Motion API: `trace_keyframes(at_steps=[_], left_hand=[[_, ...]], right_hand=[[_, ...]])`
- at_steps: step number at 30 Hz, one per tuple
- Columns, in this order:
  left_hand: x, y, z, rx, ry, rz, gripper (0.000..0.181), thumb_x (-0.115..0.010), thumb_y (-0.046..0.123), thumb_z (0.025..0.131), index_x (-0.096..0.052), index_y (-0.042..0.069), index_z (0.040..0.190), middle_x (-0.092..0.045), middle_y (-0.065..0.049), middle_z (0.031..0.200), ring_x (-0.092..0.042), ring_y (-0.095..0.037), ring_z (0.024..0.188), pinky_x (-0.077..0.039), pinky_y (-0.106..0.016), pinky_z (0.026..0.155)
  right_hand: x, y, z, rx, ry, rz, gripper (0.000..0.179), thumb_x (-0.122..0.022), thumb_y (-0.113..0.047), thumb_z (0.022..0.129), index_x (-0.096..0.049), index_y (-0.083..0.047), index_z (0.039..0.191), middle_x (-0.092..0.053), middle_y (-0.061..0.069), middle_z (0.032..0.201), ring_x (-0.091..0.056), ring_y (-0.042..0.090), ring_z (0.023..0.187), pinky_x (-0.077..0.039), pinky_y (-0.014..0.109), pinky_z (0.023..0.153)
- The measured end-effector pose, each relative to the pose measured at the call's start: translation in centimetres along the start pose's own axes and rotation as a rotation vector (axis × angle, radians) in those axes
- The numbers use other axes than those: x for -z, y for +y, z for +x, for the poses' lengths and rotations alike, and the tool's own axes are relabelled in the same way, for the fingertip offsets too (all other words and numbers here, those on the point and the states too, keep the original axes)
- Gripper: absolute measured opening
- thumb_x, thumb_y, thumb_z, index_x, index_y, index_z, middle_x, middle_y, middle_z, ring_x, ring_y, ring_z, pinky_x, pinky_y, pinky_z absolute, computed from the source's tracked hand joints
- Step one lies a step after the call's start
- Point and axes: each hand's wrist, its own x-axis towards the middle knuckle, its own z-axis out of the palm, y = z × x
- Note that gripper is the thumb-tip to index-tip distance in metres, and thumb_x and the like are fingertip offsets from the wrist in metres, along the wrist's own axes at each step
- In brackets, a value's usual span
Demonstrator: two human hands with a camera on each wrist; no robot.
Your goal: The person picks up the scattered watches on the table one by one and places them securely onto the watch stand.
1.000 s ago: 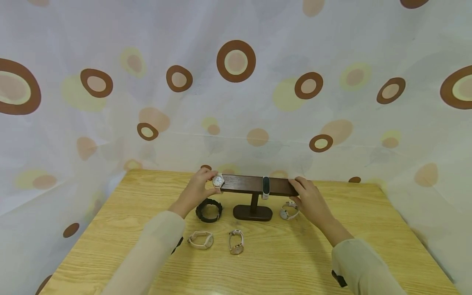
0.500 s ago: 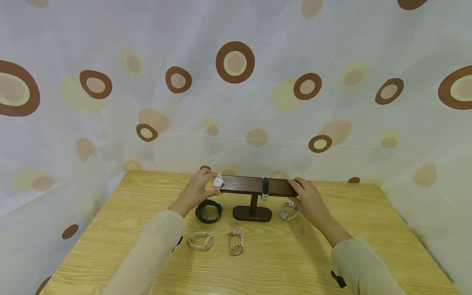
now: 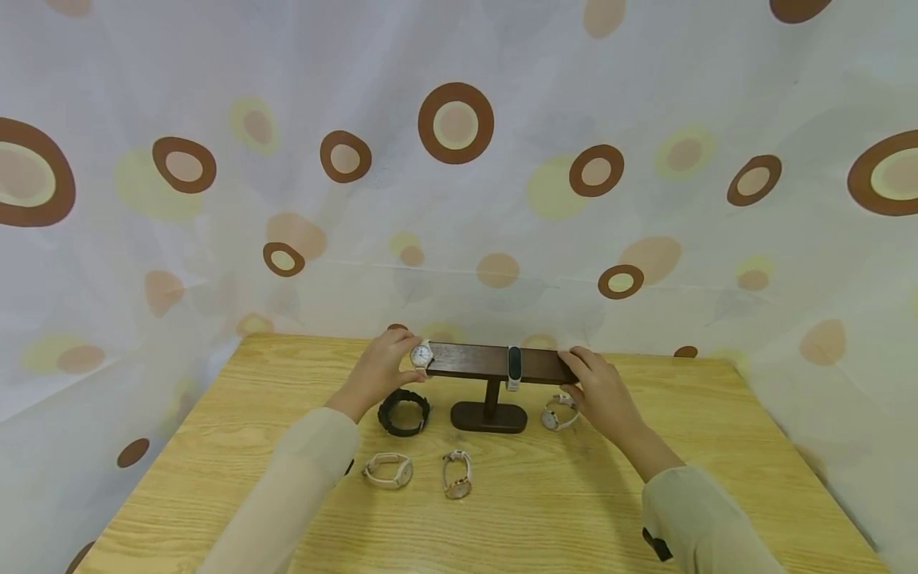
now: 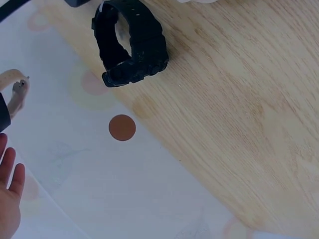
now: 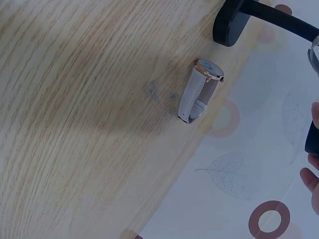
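A dark brown T-shaped watch stand (image 3: 466,360) stands on the table. A white-strapped wristwatch (image 3: 421,355) with a round white dial sits around the left end of its bar. My left hand (image 3: 380,367) pinches this watch, fingers at the top and thumb at the lower edge; its fingers (image 4: 9,167) show at the edge of the left wrist view. At the bar's other end, my right hand (image 3: 601,391) grips the stand, with fingers on top and thumb below. A fitness band (image 3: 515,364) with a dark screen is around the bar, right of the post.
A black chunky watch (image 3: 404,413) lies left of the stand's base. Two light-strapped watches, one cream (image 3: 389,470) and one with a rose-gold case (image 3: 457,475), lie in front. Another light-strapped watch (image 3: 559,412) is below my right hand. A patterned sheet (image 3: 459,223) hangs behind.
The head view shifts very slightly. Both hands keep their places at the two ends of the bar, and the watches stay where they were.
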Motion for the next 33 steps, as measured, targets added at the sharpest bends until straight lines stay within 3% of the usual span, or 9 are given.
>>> trace_keyframes(at_steps=[15,33], left_hand=[[0.04,0.32,0.28,-0.042,-0.009,0.011,0.056,-0.080,0.026,0.068,-0.062,-0.003,0.113,-0.063,-0.013,0.108,-0.060,-0.026,0.101,-0.050,-0.036,0.090],[-0.13,0.48,0.74,-0.026,-0.016,0.025,0.059,-0.080,0.031,0.066,-0.063,-0.001,0.112,-0.064,-0.012,0.110,-0.058,-0.027,0.105,-0.049,-0.040,0.092]], right_hand=[[-0.01,-0.08,0.04,-0.006,0.014,0.008,0.049,-0.079,0.002,0.066,-0.060,0.006,0.111,-0.060,0.021,0.107,-0.060,0.036,0.095,-0.052,0.049,0.077],[0.08,0.18,0.25,-0.014,-0.023,0.014,0.050,-0.080,0.001,0.066,-0.059,0.006,0.112,-0.060,0.021,0.107,-0.059,0.036,0.095,-0.051,0.049,0.080]])
